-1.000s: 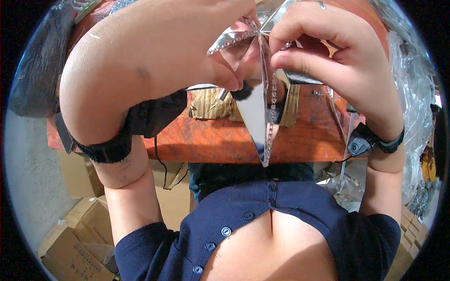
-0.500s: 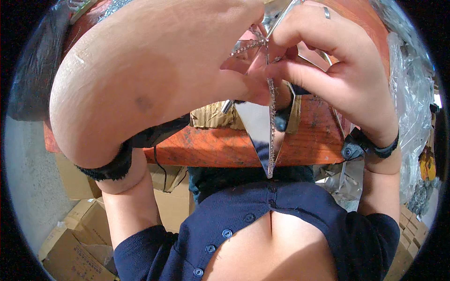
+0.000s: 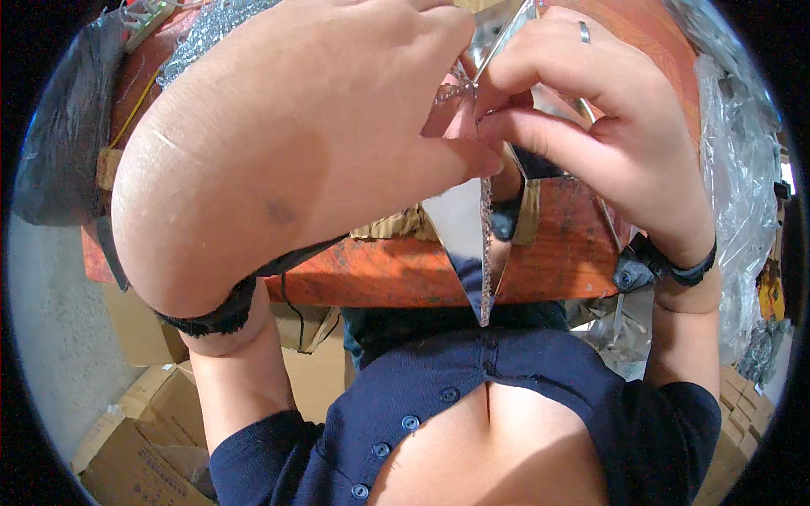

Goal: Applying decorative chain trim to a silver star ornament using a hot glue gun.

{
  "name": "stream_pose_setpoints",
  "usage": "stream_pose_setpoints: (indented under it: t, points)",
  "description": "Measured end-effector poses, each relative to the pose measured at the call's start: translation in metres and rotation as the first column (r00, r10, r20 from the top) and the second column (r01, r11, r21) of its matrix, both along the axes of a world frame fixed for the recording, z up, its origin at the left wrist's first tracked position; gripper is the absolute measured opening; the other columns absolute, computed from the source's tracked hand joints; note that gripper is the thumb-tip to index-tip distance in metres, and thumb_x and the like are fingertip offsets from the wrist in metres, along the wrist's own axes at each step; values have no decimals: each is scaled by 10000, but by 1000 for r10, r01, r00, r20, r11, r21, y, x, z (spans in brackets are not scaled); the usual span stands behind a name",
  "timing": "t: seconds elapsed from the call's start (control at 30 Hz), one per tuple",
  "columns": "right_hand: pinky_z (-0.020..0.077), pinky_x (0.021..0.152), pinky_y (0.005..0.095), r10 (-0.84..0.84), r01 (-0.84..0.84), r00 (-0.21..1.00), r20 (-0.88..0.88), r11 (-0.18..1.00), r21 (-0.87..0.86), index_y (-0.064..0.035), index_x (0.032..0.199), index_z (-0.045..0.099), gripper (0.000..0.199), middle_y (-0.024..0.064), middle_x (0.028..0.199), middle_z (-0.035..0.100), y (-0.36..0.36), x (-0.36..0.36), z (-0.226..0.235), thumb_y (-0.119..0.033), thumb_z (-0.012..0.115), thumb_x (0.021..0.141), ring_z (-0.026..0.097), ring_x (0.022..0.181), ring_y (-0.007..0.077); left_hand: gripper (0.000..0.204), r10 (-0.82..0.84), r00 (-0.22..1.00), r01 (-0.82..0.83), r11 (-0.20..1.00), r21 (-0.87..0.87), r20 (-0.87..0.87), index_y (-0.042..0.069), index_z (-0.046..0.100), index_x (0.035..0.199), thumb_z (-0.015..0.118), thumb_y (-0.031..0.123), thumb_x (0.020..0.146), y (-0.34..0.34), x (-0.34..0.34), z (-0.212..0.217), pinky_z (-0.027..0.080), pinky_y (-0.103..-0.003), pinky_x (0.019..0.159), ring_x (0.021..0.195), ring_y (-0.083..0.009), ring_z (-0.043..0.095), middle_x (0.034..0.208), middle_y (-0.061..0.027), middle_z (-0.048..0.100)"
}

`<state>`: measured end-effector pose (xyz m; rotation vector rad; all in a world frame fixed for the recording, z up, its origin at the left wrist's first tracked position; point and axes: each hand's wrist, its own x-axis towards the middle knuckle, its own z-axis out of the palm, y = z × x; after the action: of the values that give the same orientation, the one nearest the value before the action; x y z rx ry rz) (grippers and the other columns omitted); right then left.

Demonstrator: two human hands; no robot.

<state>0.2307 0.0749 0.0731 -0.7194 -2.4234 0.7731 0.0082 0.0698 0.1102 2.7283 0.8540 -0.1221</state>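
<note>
A shiny silver, mirror-like star-shaped ornament [image 3: 474, 244] with glittery edges hangs between both hands, one long point aimed down toward my dark blue buttoned top. My left hand [image 3: 287, 160] fills the upper left, very close to the camera, thumb and fingers pinching the ornament's upper part. My right hand [image 3: 603, 135], with a ring on one finger, grips the same ornament from the right at its top. Black bands sit on both wrists. The ornament's upper points are mostly hidden by my fingers.
An orange-red table [image 3: 557, 261] lies below the hands. Silver tinsel [image 3: 211, 21] and yellow wire sit at its far left, clear plastic wrap [image 3: 742, 177] at the right. Cardboard boxes [image 3: 143, 430] stand on the floor at lower left and lower right.
Both hands have come closer to the camera and closer together around the ornament's top. The ornament rose slightly, and its lower point stays aimed down.
</note>
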Motion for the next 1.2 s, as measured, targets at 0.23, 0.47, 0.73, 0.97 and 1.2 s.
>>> stream_pose_setpoints:
  t: [0.23,0.47,0.73,0.97,1.2]
  points:
    - [421,747,305,-167,167,983,76,986,1,9,900,658,91,73,854,637,-7,8,-6,6,671,810,559,813,194,673,-18,999,17,1000,23,28,-46,465,1308,718,375,847,16,18,-9,427,-391,1009,1187,-337,535,1247,-209,551]
    - [433,705,310,-134,170,975,-179,963,209,-13,898,656,136,77,820,615,-12,-7,-22,12,686,767,572,777,214,646,-5,999,3,999,38,39,-37,482,1296,719,359,843,7,10,-6,426,-391,1012,1187,-335,538,1245,-202,558]
    - [439,674,334,-125,80,989,82,904,420,-28,878,646,214,79,791,601,-7,-6,-9,20,748,696,574,754,242,616,20,998,-22,999,48,54,-27,501,1282,719,341,838,8,5,-10,425,-392,1016,1186,-333,542,1244,-194,565]
    - [438,678,338,-177,123,981,80,886,447,-32,865,635,250,81,826,617,-12,-9,-7,37,761,661,575,752,248,590,30,997,-34,998,54,70,-18,518,1270,720,324,834,11,12,-14,425,-392,1019,1186,-331,545,1243,-188,571]
    - [451,719,310,-236,232,971,-34,902,363,-17,888,668,176,66,822,614,-13,-1,-11,42,742,740,588,773,216,564,32,996,-38,997,67,88,-9,535,1257,721,308,830,9,7,-14,424,-392,1022,1186,-330,548,1241,-181,578]
